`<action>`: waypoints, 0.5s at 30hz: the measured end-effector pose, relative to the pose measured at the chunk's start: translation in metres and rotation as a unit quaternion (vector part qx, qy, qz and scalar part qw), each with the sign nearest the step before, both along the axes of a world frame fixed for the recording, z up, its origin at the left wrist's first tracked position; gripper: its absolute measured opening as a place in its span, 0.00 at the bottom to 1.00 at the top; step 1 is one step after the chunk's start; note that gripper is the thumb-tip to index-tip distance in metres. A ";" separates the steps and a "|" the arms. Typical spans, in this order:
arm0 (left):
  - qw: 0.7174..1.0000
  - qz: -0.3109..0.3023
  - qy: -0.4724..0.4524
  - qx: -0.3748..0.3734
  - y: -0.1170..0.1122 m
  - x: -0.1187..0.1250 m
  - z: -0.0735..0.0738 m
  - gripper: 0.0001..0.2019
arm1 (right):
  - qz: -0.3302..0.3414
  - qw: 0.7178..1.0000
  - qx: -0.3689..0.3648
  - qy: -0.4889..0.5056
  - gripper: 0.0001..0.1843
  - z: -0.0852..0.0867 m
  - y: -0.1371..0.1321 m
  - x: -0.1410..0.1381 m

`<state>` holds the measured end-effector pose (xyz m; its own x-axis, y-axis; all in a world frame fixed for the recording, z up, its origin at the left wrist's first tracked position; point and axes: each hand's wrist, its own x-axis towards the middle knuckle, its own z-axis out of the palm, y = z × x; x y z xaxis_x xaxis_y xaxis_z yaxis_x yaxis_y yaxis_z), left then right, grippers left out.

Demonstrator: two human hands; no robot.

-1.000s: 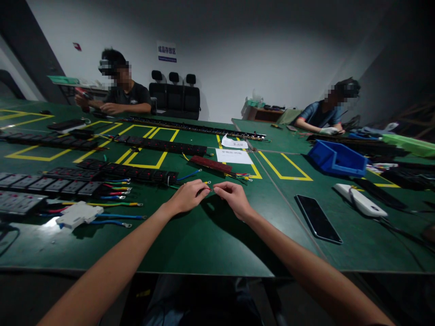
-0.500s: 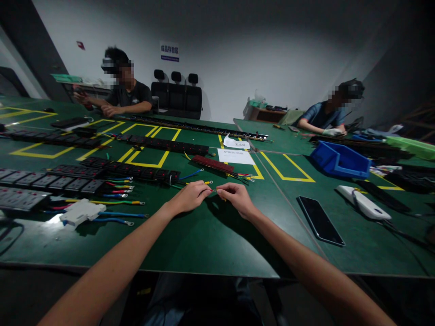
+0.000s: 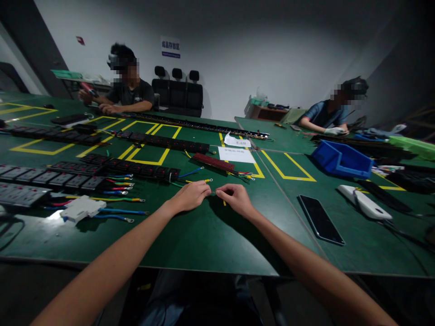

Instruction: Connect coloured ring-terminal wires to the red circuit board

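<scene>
- Left grip (image 3: 190,195) and right grip (image 3: 237,199), both bare hands, are pinched nearly closed, pretty much nose to nose. Looks to me like each has an end of the same thin piece (image 3: 213,194), though the left tips are mostly hidden.
- That thin piece sits right between the two grips, over the counter (image 3: 204,244). Too tiny to say what it is. A yellow bit (image 3: 224,203) pokes out below the right grip; can't tell if it's joined on.
- What could go wrong: there's hardly anything to pinch, so I'd guess one sideways tug pops it loose, and in this dim light it'd be a pain to find.
- Also, a yellow wire (image 3: 205,180) lies just beyond the left grip's knuckles, so a careless lift could snag it.
- Counts: one white block (image 3: 83,209) with two blue wires (image 3: 124,212), left of the left grip. Right of the right grip: one phone (image 3: 321,219), then one white gadget (image 3: 363,202) and one blue bin (image 3: 341,158).
- Beyond the grips: one red-brown strip (image 3: 213,162), two paper sheets (image 3: 237,155), two people (image 3: 131,95).
- Socket strips (image 3: 84,183), left of and beyond the left grip: at least five, but they overlap, so no firm number.
</scene>
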<state>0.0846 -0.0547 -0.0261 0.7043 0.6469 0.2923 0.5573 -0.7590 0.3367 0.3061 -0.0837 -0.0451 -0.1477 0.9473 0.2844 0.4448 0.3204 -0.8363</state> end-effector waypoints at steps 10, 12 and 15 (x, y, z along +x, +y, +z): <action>1.000 -0.005 0.001 -0.005 0.000 0.002 0.003 0.13 | -0.021 0.996 0.069 -0.057 0.13 0.005 -0.007 -0.006; 1.000 -0.001 -0.014 -0.008 0.002 0.002 0.001 0.14 | -0.028 0.996 0.067 -0.043 0.13 0.005 -0.006 -0.007; 1.000 0.003 -0.026 -0.008 0.002 0.001 -0.001 0.14 | -0.036 0.997 0.063 -0.020 0.13 0.006 -0.007 -0.007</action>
<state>0.0852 -0.0523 -0.0267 0.6851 0.6557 0.3172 0.5429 -0.7500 0.3778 0.2988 -0.0911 -0.0396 -0.0949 0.9132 0.3964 0.5030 0.3876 -0.7725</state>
